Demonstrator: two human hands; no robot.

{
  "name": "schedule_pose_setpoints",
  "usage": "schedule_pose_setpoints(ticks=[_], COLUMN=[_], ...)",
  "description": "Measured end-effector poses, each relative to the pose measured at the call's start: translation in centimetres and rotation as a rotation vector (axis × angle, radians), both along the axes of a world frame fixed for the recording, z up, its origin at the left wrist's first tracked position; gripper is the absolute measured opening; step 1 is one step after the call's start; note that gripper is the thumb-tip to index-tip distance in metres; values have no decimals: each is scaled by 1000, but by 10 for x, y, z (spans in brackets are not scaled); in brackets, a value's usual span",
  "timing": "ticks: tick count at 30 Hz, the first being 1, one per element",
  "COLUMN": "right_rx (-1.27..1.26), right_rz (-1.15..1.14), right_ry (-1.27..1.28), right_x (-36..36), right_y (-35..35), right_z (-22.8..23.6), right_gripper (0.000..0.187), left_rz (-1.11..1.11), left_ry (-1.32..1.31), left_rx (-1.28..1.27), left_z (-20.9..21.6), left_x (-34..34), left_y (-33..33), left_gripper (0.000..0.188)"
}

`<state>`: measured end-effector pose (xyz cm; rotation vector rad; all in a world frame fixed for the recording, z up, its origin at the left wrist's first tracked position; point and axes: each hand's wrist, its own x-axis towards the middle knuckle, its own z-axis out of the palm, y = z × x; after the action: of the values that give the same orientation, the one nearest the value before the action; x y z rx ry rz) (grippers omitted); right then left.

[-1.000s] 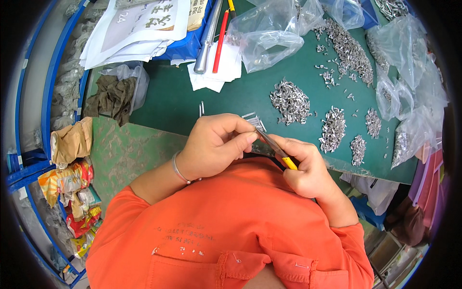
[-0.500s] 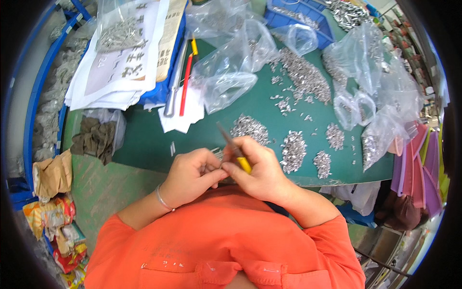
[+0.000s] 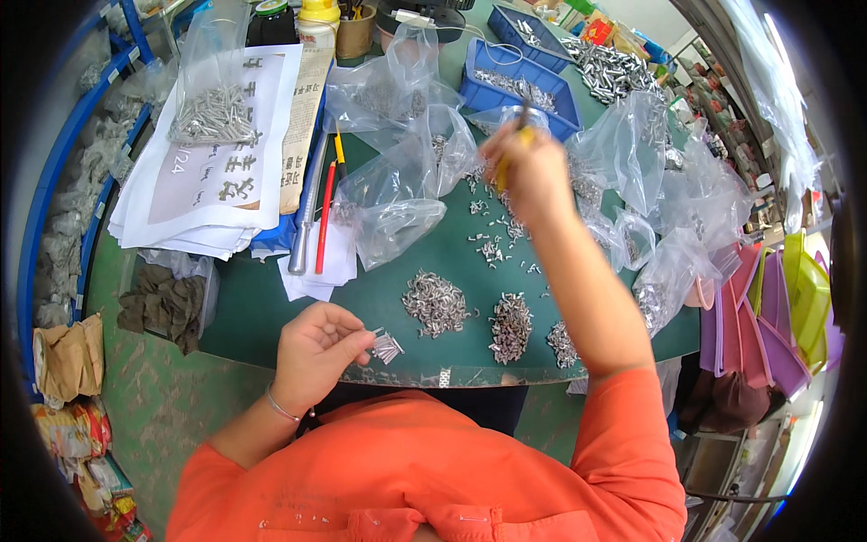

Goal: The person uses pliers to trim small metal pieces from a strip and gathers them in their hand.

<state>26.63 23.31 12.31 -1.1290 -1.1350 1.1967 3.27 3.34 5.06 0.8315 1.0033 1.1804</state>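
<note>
My left hand (image 3: 316, 357) is closed near the table's front edge, with a small bundle of thin silvery metal pins (image 3: 386, 348) fanned out at its fingertips. Whether some pins rest on the table, I cannot tell. Stretched far across the table, my right hand (image 3: 535, 176) is closed around a tool with a yellow handle (image 3: 526, 135) and a dark, narrow tip. It is over the upper part of a spread heap of small metal pieces, and motion blurs it a little. Between my hands lies a rounded pile of small curved metal pieces (image 3: 435, 304).
Smaller piles of metal pieces (image 3: 511, 330) sit near the front edge. Clear plastic bags (image 3: 397, 221) and blue bins (image 3: 564, 104) stand farther back. Left are papers (image 3: 208, 181), a red pencil (image 3: 325, 217) and a tub with dark cloth (image 3: 167, 303). Coloured plastic trays (image 3: 795, 298) hang at right.
My right hand has left my left hand and reached far forward and right with the yellow-handled tool. My left hand has shifted left, and the metal pins now show plainly. The view has shifted too.
</note>
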Motion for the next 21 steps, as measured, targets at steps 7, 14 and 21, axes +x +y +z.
schedule_pose_setpoints(ticks=[7, 14, 21], right_rx=[43, -157, -292], right_rz=[-452, -519, -452], right_ry=[235, -35, -219], right_x=[94, 115, 123], right_y=[131, 140, 179], right_z=[1, -20, -32], right_gripper=[17, 16, 8], left_rz=[154, 454, 507], left_ry=[127, 703, 925], left_rx=[47, 422, 633], left_z=[-6, -45, -46], left_x=[-31, -46, -40], left_y=[-14, -21, -22], left_gripper=[9, 13, 12])
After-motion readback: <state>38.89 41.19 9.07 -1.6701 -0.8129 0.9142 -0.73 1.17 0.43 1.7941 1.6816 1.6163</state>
